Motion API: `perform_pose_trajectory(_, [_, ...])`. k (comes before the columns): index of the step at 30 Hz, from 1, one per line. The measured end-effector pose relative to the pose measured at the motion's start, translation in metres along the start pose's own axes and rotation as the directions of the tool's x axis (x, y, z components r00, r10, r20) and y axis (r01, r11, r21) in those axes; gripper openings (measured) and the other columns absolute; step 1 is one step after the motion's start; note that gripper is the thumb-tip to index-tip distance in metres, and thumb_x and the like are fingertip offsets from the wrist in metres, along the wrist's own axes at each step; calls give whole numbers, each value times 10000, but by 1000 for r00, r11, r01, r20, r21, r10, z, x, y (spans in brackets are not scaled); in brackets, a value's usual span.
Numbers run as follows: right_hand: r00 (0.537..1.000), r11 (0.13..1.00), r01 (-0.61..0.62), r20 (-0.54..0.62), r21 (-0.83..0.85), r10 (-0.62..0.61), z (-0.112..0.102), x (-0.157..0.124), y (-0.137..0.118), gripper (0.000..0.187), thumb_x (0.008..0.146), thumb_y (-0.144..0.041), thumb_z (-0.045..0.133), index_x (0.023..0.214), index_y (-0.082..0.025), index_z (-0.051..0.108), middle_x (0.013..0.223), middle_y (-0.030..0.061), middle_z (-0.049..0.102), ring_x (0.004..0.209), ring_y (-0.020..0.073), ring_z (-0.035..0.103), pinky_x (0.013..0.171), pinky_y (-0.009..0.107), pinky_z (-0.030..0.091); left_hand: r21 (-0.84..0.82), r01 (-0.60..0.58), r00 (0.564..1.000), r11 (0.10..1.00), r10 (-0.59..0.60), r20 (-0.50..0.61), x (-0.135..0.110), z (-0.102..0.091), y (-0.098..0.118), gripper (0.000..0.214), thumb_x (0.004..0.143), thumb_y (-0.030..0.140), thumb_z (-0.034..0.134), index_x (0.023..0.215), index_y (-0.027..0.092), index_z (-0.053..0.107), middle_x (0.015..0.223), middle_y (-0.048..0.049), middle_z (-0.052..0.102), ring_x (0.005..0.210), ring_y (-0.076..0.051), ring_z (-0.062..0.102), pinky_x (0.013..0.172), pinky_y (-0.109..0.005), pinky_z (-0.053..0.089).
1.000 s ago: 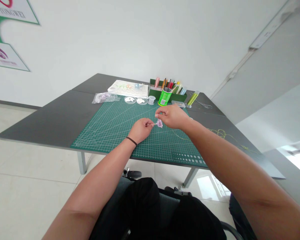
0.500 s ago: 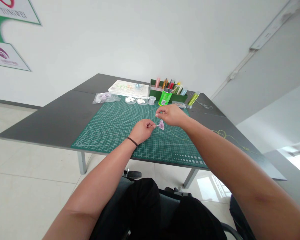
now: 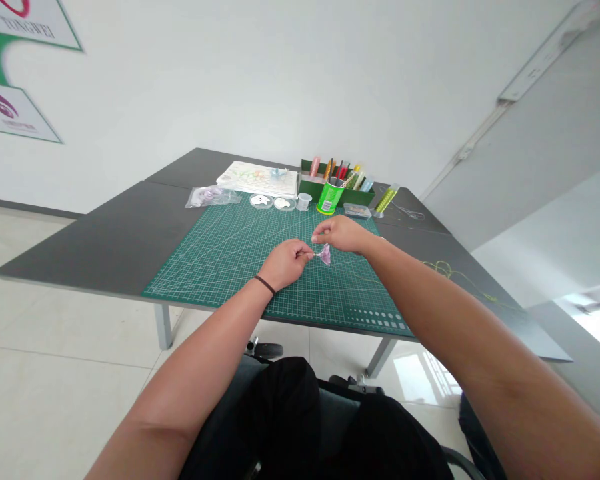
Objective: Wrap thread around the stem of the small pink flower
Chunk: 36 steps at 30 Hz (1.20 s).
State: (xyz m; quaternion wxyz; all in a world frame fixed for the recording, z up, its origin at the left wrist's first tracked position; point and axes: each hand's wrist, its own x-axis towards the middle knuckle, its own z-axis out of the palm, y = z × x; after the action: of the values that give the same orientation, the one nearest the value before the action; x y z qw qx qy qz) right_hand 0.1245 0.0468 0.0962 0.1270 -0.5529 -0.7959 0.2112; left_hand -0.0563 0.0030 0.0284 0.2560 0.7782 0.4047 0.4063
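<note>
A small purple flower (image 3: 326,254) on a thin stem is pinched by the stem between the fingertips of my left hand (image 3: 286,261). Its petals point right, above the green cutting mat (image 3: 220,260). My right hand (image 3: 343,233) is raised just above and to the right of the flower. The thumb and fingertips of that hand are pressed together in a pinch; what lies between them is too small to make out. Both hands hang over the middle of the mat.
At the back stand a green can (image 3: 331,196) of tools, a dark green box (image 3: 306,175) of coloured tubes, two shallow dishes (image 3: 261,201) and a small cup (image 3: 304,202). A white tray (image 3: 230,175), a plastic bag (image 3: 210,196) and yellow-green thread (image 3: 443,268) also lie there.
My right hand has come down slightly, closer to the left fingertips. The flower has shifted a little right and down, its head turned slightly, still in my left hand.
</note>
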Motion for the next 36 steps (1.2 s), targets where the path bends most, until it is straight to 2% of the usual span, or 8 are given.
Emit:
perform_pose_trajectory(3, [999,995,-32,28,99,29,5,0,7,246,709,-374,681,811,-161,751,709,12,686,642,124,542,613,248,400,-2,-29,1000,1000,29,-8,0,-1,1,133,847,153,588,738,182,660,792,-15,666,795,-151,599,787,-301,471])
perform_pose_trajectory(9, [995,972,-89,53,216,79,19,-7,10,178,677,-269,645,760,-155,753,683,10,679,616,111,512,574,236,388,18,-38,999,999,39,-29,-1,-2,2,157,864,187,577,720,175,639,765,-18,640,766,-149,579,753,-292,457])
perform_pose_trajectory(12, [992,945,-128,61,301,115,28,-12,11,188,645,-315,688,720,-148,730,665,1,657,588,98,490,556,233,380,21,-37,998,999,38,-40,-2,-2,1,148,871,197,576,739,179,643,777,-20,645,777,-151,582,758,-293,456])
perform_pose_trajectory(14, [987,913,-161,79,375,141,34,-16,14,245,609,-365,737,715,-146,709,621,-18,616,540,80,445,515,227,349,17,-46,998,999,47,-44,-2,-1,1,136,872,190,576,758,178,650,786,-21,649,785,-151,584,763,-291,457])
perform_pose_trajectory(19, [973,792,-226,162,567,162,47,-22,24,355,569,-450,797,657,-166,603,451,-99,378,415,42,260,403,213,186,9,-59,996,998,60,-73,-3,1,3,113,857,152,578,763,171,638,788,-15,641,788,-143,577,772,-283,454])
perform_pose_trajectory(26, [958,635,-279,255,720,130,51,-24,24,377,516,-366,841,662,-168,555,437,-112,355,372,18,212,369,203,118,33,-62,990,998,66,-123,-3,1,5,134,860,152,564,748,171,636,763,-13,629,785,-142,569,766,-277,445])
perform_pose_trajectory(32, [937,545,-334,332,769,106,50,-24,19,357,554,-315,826,679,-182,519,408,-134,298,352,16,174,361,201,84,-36,35,983,999,-41,-180,-1,1,8,113,856,202,568,827,172,672,768,-14,651,745,-134,573,743,-274,459])
perform_pose_trajectory(36, [947,505,-306,311,807,76,53,-24,17,342,602,-329,800,722,-194,511,431,-140,281,363,22,160,372,198,83,-150,98,973,984,-126,-193,-1,0,7,125,847,243,578,839,166,676,737,-2,651,677,-119,558,670,-256,456])
